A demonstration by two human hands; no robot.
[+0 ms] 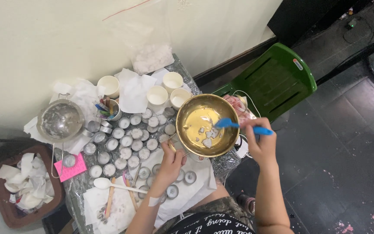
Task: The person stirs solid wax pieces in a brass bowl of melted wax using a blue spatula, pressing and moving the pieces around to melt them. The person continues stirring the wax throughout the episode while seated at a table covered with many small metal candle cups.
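Observation:
My left hand grips the handle of a gold-coloured metal pot, which holds pale yellow melted wax with several white solid pieces in it. My right hand holds a blue spatula whose blade reaches into the pot among the white pieces. The pot hangs above the right end of a small foil-covered table. Left of the pot lie several small round metal tealight cups in rows.
Several white paper cups stand behind the pot. A metal bowl, a pink note, a white spoon and wooden sticks lie at left. A brown bin of tissues sits far left, a green plastic chair at right.

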